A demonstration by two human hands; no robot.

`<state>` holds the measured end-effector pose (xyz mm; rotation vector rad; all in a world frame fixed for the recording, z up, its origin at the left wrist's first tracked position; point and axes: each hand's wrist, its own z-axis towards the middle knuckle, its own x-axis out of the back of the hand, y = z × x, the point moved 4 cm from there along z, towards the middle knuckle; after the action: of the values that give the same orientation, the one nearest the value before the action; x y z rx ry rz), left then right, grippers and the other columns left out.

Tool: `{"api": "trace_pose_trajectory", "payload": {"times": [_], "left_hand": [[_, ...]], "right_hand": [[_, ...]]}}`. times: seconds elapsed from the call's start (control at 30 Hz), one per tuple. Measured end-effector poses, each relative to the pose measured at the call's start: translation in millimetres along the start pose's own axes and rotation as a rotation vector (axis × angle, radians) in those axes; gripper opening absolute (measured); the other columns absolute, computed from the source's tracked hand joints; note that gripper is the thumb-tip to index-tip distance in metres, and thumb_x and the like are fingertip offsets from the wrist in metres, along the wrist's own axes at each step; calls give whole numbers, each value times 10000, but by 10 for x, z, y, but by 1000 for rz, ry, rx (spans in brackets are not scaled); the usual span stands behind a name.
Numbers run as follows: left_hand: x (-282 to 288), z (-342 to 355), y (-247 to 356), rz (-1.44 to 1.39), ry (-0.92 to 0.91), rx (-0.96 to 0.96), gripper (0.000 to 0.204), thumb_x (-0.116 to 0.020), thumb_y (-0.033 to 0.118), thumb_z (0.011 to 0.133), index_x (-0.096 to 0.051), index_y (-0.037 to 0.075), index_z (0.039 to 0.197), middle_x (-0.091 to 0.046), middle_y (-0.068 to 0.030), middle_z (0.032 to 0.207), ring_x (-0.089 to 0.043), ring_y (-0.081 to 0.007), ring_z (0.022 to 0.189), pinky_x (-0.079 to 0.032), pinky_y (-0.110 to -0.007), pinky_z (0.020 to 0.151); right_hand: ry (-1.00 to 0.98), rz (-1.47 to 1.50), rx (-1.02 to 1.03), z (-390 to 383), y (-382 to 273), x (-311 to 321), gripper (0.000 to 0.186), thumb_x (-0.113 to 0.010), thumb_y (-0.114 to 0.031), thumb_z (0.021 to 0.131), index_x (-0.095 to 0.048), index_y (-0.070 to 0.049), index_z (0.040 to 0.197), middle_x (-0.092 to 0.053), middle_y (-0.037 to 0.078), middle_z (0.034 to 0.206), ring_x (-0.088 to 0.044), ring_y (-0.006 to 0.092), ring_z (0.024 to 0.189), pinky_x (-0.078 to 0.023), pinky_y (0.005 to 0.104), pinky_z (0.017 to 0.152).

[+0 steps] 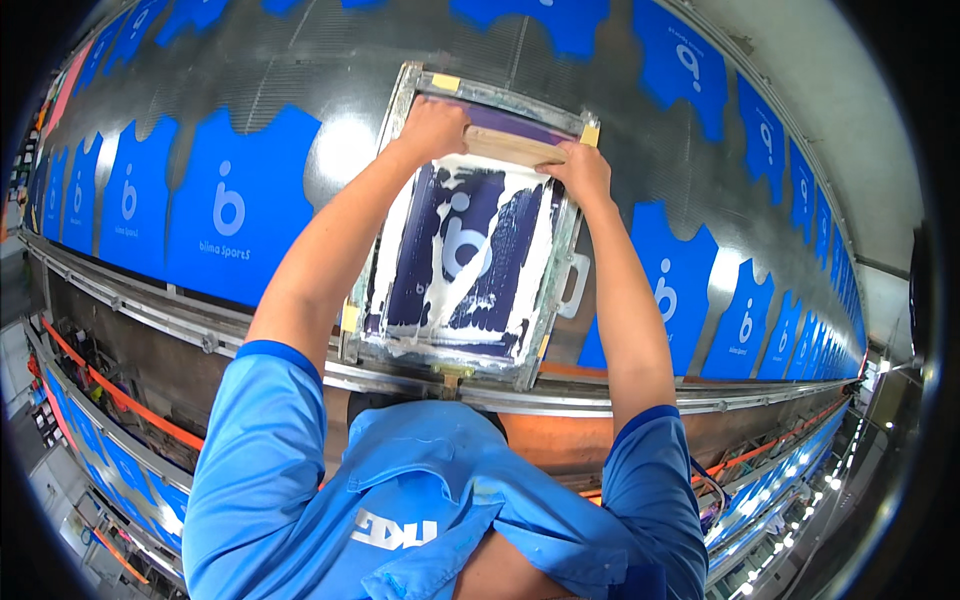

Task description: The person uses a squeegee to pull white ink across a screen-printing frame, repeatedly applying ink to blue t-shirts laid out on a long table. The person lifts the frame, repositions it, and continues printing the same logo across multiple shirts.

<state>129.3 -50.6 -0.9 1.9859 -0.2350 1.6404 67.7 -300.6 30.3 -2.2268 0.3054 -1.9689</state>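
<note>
Left hand (435, 128) and right hand (583, 174) gripping wooden squeegee (512, 147), white ink (438, 300) streaking framed screen (412, 240), blue panels (268, 180) alongside

A: How does the screen frame (520, 104) look?
B: A metal-grey rectangle, ink-stained, with yellow tape (591, 134) at places on its rails; it lies flat, slightly askew.
A: And the squeegee (512, 147)?
B: A pale wooden bar, set crosswise inside the frame near its far rail and roughly parallel to it. Its lower edge is hard to make out.
A: The mesh (415, 232)?
B: Dark purple, stretched within the frame, with a pale rounded emblem (463, 250) near the middle.
A: The ink (490, 169)?
B: White, thick just before the squeegee, smeared unevenly down the frame's sides, with streaks across the emblem.
</note>
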Motion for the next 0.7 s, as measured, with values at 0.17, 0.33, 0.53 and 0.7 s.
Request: {"api": "trace_pose_trajectory", "payload": {"times": [0.17, 0.33, 0.53, 0.7], "left_hand": [[-27, -393, 117, 19, -99, -7, 314, -786, 327, 728, -795, 181, 1006, -751, -103, 851, -707, -286, 854, -430, -402, 897], [-176, -1260, 307, 3, -75, -2, 221, -778, 296, 755, -796, 190, 948, -747, -78, 823, -703, -271, 782, -425, -409, 872], [-445, -2486, 557, -31, 35, -17, 79, -729, 254, 804, -779, 219, 856, -719, -22, 802, -705, -233, 764, -408, -434, 848], [-607, -3092, 669, -15, 104, -111, 133, -760, 333, 801, -754, 222, 874, -694, 22, 790, -695, -201, 787, -395, -426, 838]], "right_hand": [[-111, -3, -50, -400, -109, -104, 420, -867, -410, 717, -777, -98, 984, -742, 150, 908, -704, 336, 929, -556, 436, 802], [-86, 6, -3, -1255, -327, -269, 314, -860, -356, 745, -788, -117, 935, -737, 107, 849, -691, 284, 875, -551, 415, 767], [58, 101, 132, -2388, -564, -570, 179, -857, -206, 708, -772, -130, 847, -723, 49, 824, -657, 265, 822, -538, 412, 751], [37, 81, 227, -2993, -626, -783, 245, -838, -264, 759, -731, -122, 928, -716, 54, 877, -648, 274, 902, -533, 410, 769]]}}
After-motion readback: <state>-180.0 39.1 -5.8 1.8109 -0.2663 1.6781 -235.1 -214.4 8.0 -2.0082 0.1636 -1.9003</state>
